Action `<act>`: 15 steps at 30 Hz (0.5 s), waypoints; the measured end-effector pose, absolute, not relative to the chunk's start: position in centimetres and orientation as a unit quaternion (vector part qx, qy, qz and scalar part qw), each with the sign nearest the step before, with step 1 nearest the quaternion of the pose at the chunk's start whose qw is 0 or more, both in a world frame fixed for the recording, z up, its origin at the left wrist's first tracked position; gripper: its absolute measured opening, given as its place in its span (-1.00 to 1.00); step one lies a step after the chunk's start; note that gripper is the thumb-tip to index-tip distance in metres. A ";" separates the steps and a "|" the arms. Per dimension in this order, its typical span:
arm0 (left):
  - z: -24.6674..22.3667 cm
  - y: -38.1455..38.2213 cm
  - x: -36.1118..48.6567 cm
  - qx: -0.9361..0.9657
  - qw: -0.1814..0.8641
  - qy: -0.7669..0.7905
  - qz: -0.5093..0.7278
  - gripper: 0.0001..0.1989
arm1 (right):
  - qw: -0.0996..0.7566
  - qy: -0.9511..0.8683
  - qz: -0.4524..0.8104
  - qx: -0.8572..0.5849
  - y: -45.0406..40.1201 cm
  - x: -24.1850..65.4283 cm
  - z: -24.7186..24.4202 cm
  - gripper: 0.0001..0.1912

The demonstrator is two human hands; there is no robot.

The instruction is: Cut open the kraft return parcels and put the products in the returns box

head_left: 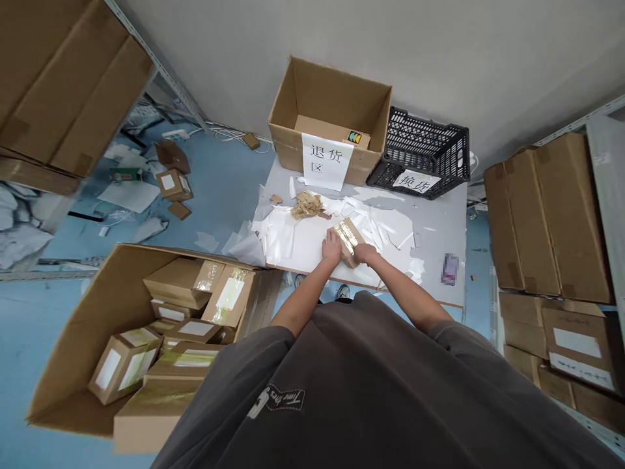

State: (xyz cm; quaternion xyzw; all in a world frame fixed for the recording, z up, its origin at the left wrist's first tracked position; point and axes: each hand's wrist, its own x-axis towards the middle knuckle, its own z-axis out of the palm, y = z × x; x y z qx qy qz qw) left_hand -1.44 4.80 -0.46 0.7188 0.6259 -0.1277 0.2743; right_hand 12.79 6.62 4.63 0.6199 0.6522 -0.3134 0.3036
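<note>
A small brown cardboard box [348, 236] with shiny clear tape lies tilted on the white table in front of me. My left hand [332, 247] grips its left side. At the box's lower right edge, my right hand [365, 253] is closed with fingers curled in; what it holds, if anything, is too small to make out. Torn white paper scraps [385, 225] spread behind and around the box. Just beyond my left hand sits a crumpled heap of tan tape or paper [306, 204].
A large open carton [283, 146] with a paper sign stands at the table's back, beside a black plastic crate [424, 146]. At lower left, a big carton [73, 345] holds several taped parcels. Stacked cartons [547, 221] line the right shelf. A blurred purple item [450, 269] lies on the table's right.
</note>
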 end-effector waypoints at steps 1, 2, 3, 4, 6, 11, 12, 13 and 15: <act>-0.4 4.9 -1.2 0.717 0.272 0.628 -0.132 0.28 | 0.312 0.640 -0.324 0.623 5.8 13.5 4.8 -0.50; -0.4 5.0 -0.9 0.715 0.270 0.631 -0.136 0.30 | 0.317 0.631 -0.330 0.627 5.0 14.3 5.0 -0.52; -0.4 5.1 -0.6 0.713 0.266 0.634 -0.139 0.32 | 0.320 0.626 -0.330 0.630 4.1 15.0 5.2 -0.53; -0.5 5.2 -0.3 0.712 0.264 0.635 -0.141 0.32 | 0.320 0.625 -0.325 0.633 3.4 15.7 5.3 -0.53; -0.5 5.4 0.2 0.712 0.262 0.637 -0.137 0.29 | 0.328 0.629 -0.313 0.632 2.2 16.5 5.6 -0.52; -0.1 5.7 1.1 0.704 0.276 0.636 -0.155 0.26 | 0.352 0.639 -0.319 0.605 1.6 16.4 6.1 -0.52; 0.0 5.8 1.4 0.700 0.275 0.637 -0.169 0.24 | 0.351 0.641 -0.321 0.603 1.7 16.3 6.2 -0.53; 0.2 6.0 1.7 0.697 0.270 0.638 -0.186 0.23 | 0.352 0.642 -0.324 0.600 1.7 16.3 6.4 -0.54; 0.6 6.3 2.3 0.694 0.253 0.636 -0.222 0.21 | 0.352 0.642 -0.331 0.595 1.4 16.8 6.7 -0.54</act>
